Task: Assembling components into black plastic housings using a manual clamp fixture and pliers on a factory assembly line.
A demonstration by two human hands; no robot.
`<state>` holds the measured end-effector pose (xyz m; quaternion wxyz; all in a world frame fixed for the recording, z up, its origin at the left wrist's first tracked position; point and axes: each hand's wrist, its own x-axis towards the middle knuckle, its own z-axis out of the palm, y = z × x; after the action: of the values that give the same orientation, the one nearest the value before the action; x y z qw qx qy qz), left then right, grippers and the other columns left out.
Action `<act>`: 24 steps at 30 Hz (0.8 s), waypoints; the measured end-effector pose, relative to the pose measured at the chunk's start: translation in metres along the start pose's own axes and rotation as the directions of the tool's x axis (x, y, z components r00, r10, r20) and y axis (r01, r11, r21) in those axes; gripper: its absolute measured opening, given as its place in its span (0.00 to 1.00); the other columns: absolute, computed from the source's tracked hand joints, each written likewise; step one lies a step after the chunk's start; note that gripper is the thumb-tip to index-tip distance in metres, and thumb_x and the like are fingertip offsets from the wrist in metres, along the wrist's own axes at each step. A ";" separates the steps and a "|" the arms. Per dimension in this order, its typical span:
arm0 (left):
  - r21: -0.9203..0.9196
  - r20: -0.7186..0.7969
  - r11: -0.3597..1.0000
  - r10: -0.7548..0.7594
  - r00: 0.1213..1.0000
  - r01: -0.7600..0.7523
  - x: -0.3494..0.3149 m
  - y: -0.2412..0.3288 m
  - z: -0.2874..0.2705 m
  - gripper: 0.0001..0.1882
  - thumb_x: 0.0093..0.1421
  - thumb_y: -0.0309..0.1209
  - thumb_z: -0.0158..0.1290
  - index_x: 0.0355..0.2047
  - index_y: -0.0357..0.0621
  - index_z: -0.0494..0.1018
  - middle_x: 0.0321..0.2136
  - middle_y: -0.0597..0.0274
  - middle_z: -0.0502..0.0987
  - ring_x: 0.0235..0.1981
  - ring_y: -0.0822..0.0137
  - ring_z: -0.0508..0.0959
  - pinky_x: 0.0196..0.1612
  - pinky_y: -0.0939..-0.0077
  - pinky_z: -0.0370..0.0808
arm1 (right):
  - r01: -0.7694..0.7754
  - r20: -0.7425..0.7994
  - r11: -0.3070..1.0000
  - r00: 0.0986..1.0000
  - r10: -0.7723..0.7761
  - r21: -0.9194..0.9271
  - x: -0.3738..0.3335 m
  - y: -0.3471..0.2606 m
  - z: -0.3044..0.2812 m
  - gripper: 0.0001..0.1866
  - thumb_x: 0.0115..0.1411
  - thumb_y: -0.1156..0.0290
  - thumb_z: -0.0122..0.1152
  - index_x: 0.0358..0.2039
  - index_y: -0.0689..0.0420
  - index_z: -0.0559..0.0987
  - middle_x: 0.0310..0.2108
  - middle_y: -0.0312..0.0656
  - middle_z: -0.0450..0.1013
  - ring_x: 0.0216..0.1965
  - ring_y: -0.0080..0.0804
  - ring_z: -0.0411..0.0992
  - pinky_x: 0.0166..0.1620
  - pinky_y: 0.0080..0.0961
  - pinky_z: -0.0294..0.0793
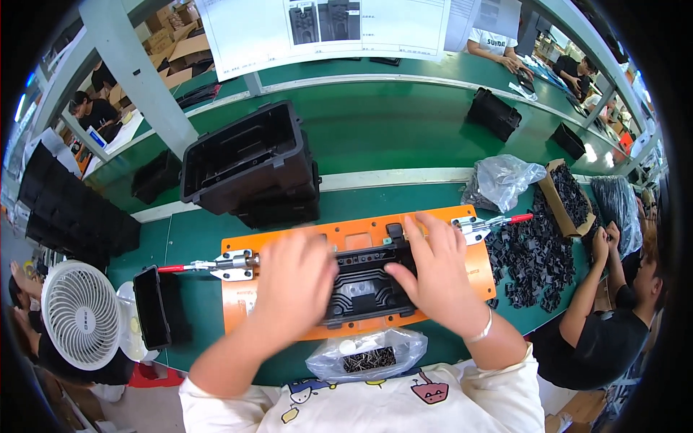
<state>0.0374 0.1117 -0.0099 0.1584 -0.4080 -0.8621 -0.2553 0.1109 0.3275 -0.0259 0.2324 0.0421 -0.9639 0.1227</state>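
Observation:
A black plastic case part (364,289) with ribbed inner walls lies on an orange fixture plate (242,299) in front of me. My left hand (294,278) is over the part's left end, its fingers smeared by motion; whether they hold anything is hidden. At the right end, my right hand (444,270) has its fingers stretched and spread, the thumb touching the part's edge. A small black clip (395,234) stands at the part's upper right, beside my right index finger. Red-handled toggle clamps (231,265) (476,229) are mounted at both sides of the plate.
A bag of screws (368,359) lies nearest me. Loose black clips (534,263) and an open carton (559,202) cover the right side. Stacked black bins (249,162) stand behind the plate. A fan (83,315) sits left; a co-worker (606,317) works at right.

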 end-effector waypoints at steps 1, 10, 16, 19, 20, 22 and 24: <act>-0.128 0.147 0.985 0.136 0.980 -0.118 -0.018 0.007 -0.010 0.10 0.49 0.28 0.55 0.33 0.44 0.71 0.28 0.60 0.69 0.33 0.58 0.72 0.35 0.62 0.66 | 0.039 -0.037 0.996 0.999 -0.036 0.080 -0.003 -0.012 -0.016 0.24 0.48 0.63 0.65 0.44 0.62 0.74 0.40 0.45 0.68 0.44 0.41 0.66 0.50 0.42 0.63; -0.180 0.589 0.953 0.301 0.750 -0.242 -0.091 0.046 0.019 0.07 0.49 0.30 0.52 0.28 0.42 0.74 0.25 0.63 0.73 0.25 0.64 0.78 0.26 0.70 0.72 | 0.401 0.507 0.877 0.715 -0.481 0.266 -0.079 -0.053 -0.008 0.06 0.43 0.70 0.58 0.22 0.58 0.76 0.26 0.38 0.66 0.26 0.31 0.70 0.26 0.25 0.71; -0.322 0.499 0.923 0.353 0.792 -0.209 -0.095 0.033 0.019 0.03 0.47 0.28 0.53 0.22 0.44 0.70 0.23 0.63 0.70 0.24 0.63 0.76 0.26 0.68 0.72 | 0.391 0.477 0.859 0.716 -0.510 0.331 -0.080 -0.049 -0.004 0.06 0.44 0.70 0.57 0.23 0.58 0.75 0.26 0.39 0.66 0.28 0.31 0.71 0.28 0.24 0.72; -0.391 0.485 0.908 0.341 0.805 -0.149 -0.092 0.030 0.015 0.04 0.50 0.29 0.53 0.22 0.44 0.70 0.23 0.62 0.69 0.25 0.62 0.76 0.27 0.67 0.72 | 0.403 0.435 0.820 0.704 -0.562 0.406 -0.071 -0.041 -0.009 0.05 0.45 0.72 0.56 0.23 0.58 0.75 0.26 0.39 0.66 0.28 0.31 0.71 0.29 0.25 0.72; -0.423 0.482 0.898 0.337 0.809 -0.123 -0.088 0.030 0.012 0.04 0.51 0.29 0.54 0.23 0.44 0.71 0.22 0.62 0.68 0.25 0.62 0.76 0.27 0.67 0.73 | 0.411 0.411 0.787 0.688 -0.599 0.460 -0.064 -0.036 -0.014 0.04 0.44 0.73 0.56 0.24 0.57 0.75 0.26 0.38 0.66 0.28 0.31 0.71 0.29 0.25 0.72; -0.470 0.421 0.876 0.328 0.846 -0.106 -0.075 0.031 0.000 0.04 0.51 0.29 0.55 0.25 0.43 0.72 0.24 0.62 0.70 0.26 0.63 0.76 0.28 0.67 0.73 | 0.399 0.359 0.795 0.735 -0.575 0.457 -0.039 -0.023 -0.034 0.05 0.44 0.74 0.57 0.25 0.57 0.75 0.27 0.38 0.68 0.28 0.31 0.71 0.29 0.26 0.72; -0.515 0.366 0.853 0.308 0.878 -0.084 -0.062 0.028 -0.009 0.04 0.51 0.28 0.56 0.27 0.43 0.74 0.25 0.61 0.72 0.26 0.63 0.76 0.28 0.67 0.73 | 0.395 0.135 0.846 0.875 -0.465 0.360 -0.017 -0.004 -0.034 0.08 0.42 0.76 0.59 0.27 0.56 0.76 0.27 0.35 0.71 0.27 0.31 0.72 0.28 0.28 0.72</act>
<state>0.0983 0.0831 -0.0237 -0.1198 -0.5687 -0.7360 -0.3472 0.1417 0.3332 -0.0033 0.1377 0.3085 -0.9159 0.2169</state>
